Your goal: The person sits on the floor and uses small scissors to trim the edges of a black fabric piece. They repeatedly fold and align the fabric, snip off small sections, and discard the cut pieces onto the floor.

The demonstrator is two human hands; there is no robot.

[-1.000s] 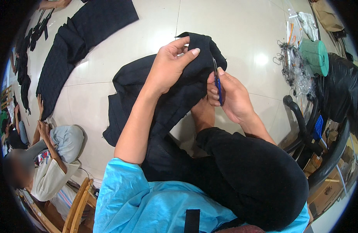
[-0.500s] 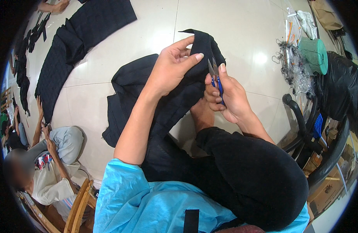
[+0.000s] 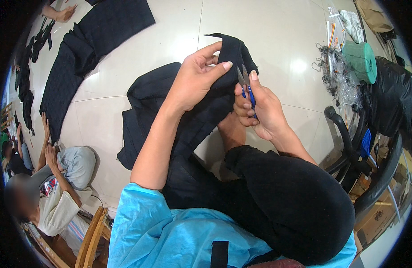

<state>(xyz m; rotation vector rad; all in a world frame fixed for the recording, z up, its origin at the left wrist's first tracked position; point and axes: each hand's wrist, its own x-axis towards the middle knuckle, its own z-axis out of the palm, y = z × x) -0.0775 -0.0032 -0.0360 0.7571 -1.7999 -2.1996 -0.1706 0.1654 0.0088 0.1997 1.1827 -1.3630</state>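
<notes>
A black cloth piece [image 3: 152, 96] lies over my leg and the floor, its far end lifted up. My left hand [image 3: 199, 76] pinches that raised end between thumb and fingers. In my right hand [image 3: 261, 107] is a pair of small thread snips [image 3: 249, 91] with blue handles. Their two pointed blades are slightly apart and point away from me, right beside the raised fold of the cloth. I cannot tell whether the blades touch the fabric. My bare foot [image 3: 232, 129] shows beneath the cloth, near my right hand.
Another long black cloth [image 3: 76, 62] stretches over the tiled floor [image 3: 179, 27] at left, where a seated person [image 3: 58, 196] touches it. On the right are a green spool [image 3: 360, 62], tangled thread [image 3: 338, 80], a black plastic bag [image 3: 391, 98] and a dark chair frame [image 3: 342, 143].
My hands, the cloth and the snips hold almost the same pose. The seated person's hand at left has shifted slightly.
</notes>
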